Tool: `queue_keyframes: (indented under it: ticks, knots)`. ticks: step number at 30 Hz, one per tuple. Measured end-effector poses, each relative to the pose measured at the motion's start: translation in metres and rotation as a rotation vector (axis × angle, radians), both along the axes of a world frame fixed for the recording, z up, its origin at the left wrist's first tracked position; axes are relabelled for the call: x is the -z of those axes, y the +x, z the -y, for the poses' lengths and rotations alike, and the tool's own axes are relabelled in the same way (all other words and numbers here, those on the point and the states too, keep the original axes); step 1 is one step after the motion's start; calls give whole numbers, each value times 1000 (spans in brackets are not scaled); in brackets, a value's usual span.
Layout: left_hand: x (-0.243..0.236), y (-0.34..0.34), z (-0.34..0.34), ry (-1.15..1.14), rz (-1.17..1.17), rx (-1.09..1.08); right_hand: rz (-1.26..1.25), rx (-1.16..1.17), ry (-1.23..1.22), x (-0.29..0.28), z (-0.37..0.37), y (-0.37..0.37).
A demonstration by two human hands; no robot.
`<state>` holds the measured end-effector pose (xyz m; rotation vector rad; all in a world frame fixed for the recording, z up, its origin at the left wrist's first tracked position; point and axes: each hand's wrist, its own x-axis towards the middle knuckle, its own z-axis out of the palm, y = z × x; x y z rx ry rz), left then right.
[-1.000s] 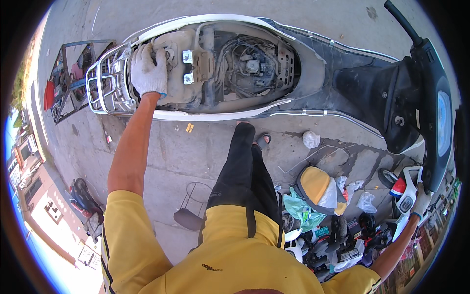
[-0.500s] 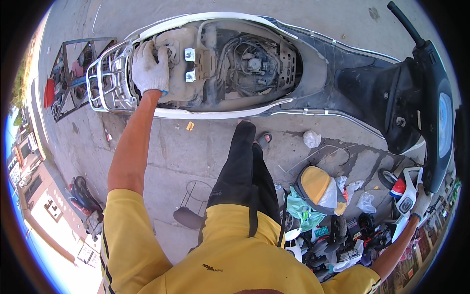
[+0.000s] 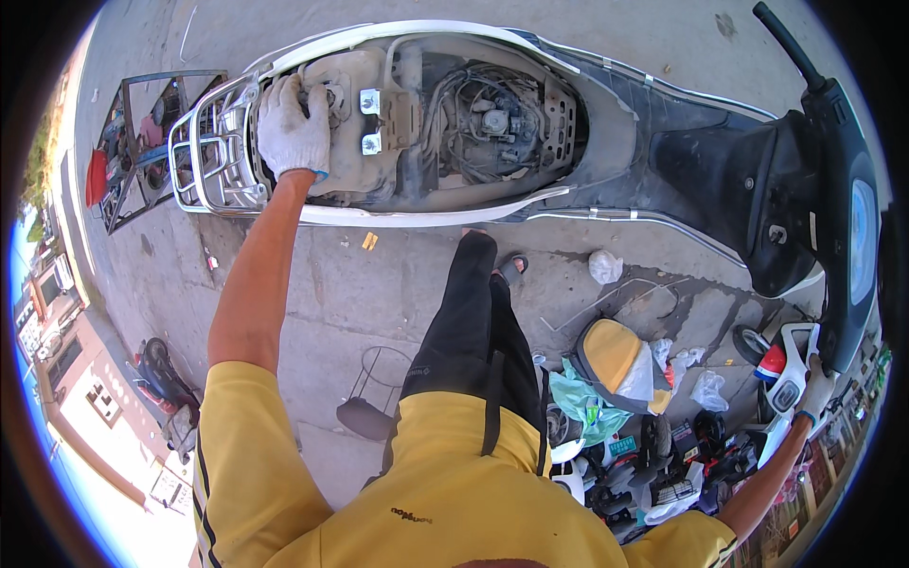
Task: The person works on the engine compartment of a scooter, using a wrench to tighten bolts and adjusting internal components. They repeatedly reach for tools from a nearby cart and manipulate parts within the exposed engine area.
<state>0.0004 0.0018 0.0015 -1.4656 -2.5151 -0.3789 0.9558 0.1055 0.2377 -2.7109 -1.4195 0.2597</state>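
A scooter (image 3: pixel 606 142) without its seat stretches across the upper view, its dusty engine bay (image 3: pixel 494 121) and tank (image 3: pixel 355 151) exposed. My left hand (image 3: pixel 294 128), in a pale work glove, rests on the tank's rear part beside the chrome rear rack (image 3: pixel 213 147). Its fingers point away from me and the thumb stands apart. Far right, my gloved right hand (image 3: pixel 816 386) is closed round the near handlebar grip (image 3: pixel 833 346), partly hidden at the view's edge. The far handlebar grip (image 3: pixel 788 45) is free.
Below the scooter stand a round-seated metal stool (image 3: pixel 365 417) and a yellow-and-grey bag (image 3: pixel 611 360). Several parts and plastic bags (image 3: pixel 653 473) lie heaped at lower right. A metal frame (image 3: pixel 123 151) is behind the rack. Another motorbike (image 3: pixel 166 383) stands at left.
The view has shifted very slightly. Both hands keep their places on the scooter.
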Motion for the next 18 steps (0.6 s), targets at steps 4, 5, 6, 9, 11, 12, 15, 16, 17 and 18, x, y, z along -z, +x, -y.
queue_keyframes:
  ticks: [4, 5, 6, 9, 11, 12, 15, 16, 17, 18]
  knots:
    - [1, -1, 1, 1, 4, -1, 1, 10, -17, 1, 0, 2]
    - [1, -1, 1, 1, 4, -1, 0, 16, -25, 0, 1, 0]
    - [2, -1, 1, -2, 3, -1, -11, 19, -21, 0, 1, 3]
    - [1, 0, 0, -6, -4, 2, -35, 24, 4, 3, 2, 9]
    - [0, 1, 1, -1, -17, 8, -38, 21, 35, 5, 2, 3]
    - [0, 1, 1, -1, -15, 6, -40, 23, 36, 5, 2, 4]
    - [1, 0, 1, -3, -10, 1, -47, 31, 38, 5, 2, 7]
    - [1, 0, 0, -6, -8, -1, -49, 35, 37, 5, 2, 7]
    - [1, -1, 0, -8, -7, -2, -52, 38, 37, 5, 3, 8]
    - [1, -1, 1, -9, -8, -1, -49, 36, 34, 5, 2, 8]
